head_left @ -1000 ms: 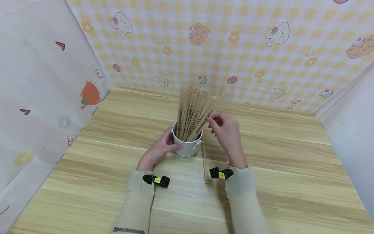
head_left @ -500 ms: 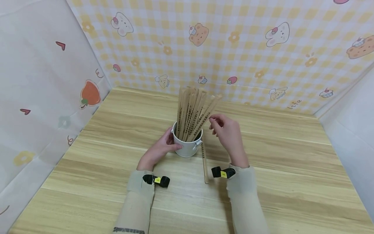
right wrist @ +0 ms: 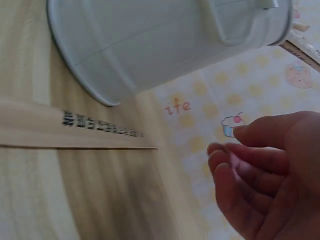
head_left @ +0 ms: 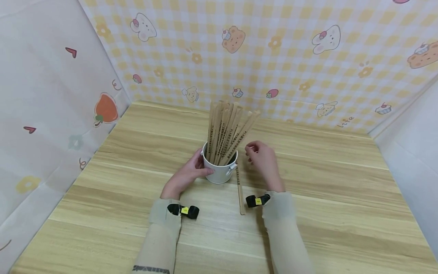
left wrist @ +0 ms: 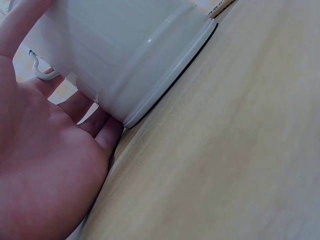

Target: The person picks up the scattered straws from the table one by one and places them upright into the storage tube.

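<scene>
A small white metal bucket point(head_left: 220, 176) stands upright on the wooden table, full of slim straws point(head_left: 224, 131) in brown paper wrappers with dark print. My left hand point(head_left: 184, 176) holds the bucket from its left side, thumb in front and fingers behind. The left wrist view shows that hand point(left wrist: 55, 145) against the bucket's wall point(left wrist: 120, 45). One wrapped straw point(head_left: 241, 198) lies on the table beside the bucket, its far end partly hidden. My right hand point(head_left: 265, 161) hovers right of the bucket, fingers loosely curled, with nothing between thumb and fingertips point(right wrist: 220, 167).
The table point(head_left: 335, 198) has a pale wood-grain top. A yellow checked cloth point(head_left: 260, 68) hangs along its back edge, and a white printed cloth point(head_left: 51, 95) borders the left side. Another pale cloth point(head_left: 414, 125) borders the right.
My right hand has let go of a wrapped straw in the bucket and drawn away, lower. That straw leans back against the rim. My left hand keeps its hold.
</scene>
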`<act>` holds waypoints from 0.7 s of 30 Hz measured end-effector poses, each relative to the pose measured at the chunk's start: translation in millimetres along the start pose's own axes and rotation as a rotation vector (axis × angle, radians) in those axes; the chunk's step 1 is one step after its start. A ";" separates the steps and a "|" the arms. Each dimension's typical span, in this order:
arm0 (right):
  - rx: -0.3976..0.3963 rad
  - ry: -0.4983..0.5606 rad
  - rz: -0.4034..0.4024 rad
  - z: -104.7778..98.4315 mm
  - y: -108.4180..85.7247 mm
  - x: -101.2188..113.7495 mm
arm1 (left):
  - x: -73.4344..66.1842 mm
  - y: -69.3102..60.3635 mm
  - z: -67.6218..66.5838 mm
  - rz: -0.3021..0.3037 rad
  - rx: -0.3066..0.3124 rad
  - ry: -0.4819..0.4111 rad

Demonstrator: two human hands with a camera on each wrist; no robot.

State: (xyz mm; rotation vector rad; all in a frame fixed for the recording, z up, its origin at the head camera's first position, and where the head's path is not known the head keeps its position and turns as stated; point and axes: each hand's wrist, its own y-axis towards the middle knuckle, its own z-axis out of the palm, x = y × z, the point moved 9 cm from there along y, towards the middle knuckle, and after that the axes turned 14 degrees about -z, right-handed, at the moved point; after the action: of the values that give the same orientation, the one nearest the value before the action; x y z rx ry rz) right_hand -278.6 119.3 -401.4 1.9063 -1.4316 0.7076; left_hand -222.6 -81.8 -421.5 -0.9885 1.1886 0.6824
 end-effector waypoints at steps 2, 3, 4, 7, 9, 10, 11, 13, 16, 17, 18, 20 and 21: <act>0.045 -0.039 0.025 6.8 -0.8 -5.2 | -0.4 -0.1 0.0 0.001 0.000 -0.002; 0.061 -0.058 0.039 9.7 -1.3 -7.6 | -0.8 -0.4 0.1 0.003 0.000 -0.003; 0.082 -0.079 0.050 12.9 -2.0 -9.3 | -1.1 -0.5 0.2 0.005 0.001 -0.003; 0.131 -0.118 0.072 22.0 -4.5 -11.7 | -2.2 -0.7 0.8 0.009 0.006 -0.007; 0.148 -0.141 0.088 27.3 -6.2 -12.8 | -2.4 -0.6 0.9 0.011 0.008 -0.009; 0.156 -0.155 0.087 29.7 -6.7 -12.7 | -2.2 -0.3 0.8 0.011 0.009 -0.010; 0.160 -0.177 0.080 31.6 -6.8 -12.2 | -2.1 -0.2 0.8 0.010 0.010 -0.012; 0.162 -0.220 0.067 34.3 -6.9 -11.0 | -1.2 0.4 0.4 0.009 0.009 -0.012; 0.159 -0.266 0.047 36.4 -6.5 -8.3 | -0.1 1.0 0.1 0.005 0.006 -0.005; 0.159 -0.278 0.045 36.7 -6.6 -7.5 | 0.3 1.2 -0.1 0.003 0.005 -0.002; 0.162 -0.281 0.047 37.3 -6.8 -7.1 | 0.6 1.3 -0.4 0.002 0.003 0.000; 0.170 -0.290 0.052 38.3 -7.3 -6.3 | 0.6 1.0 -0.5 0.004 0.003 0.003; 0.173 -0.294 0.054 38.8 -7.5 -6.3 | 0.6 0.8 -0.6 0.004 0.001 0.000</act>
State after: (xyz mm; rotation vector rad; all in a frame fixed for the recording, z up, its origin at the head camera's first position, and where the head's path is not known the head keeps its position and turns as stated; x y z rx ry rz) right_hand -271.4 95.2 -432.5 2.1840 -1.6520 0.6112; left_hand -223.4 -82.1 -422.3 -0.9855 1.1915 0.6843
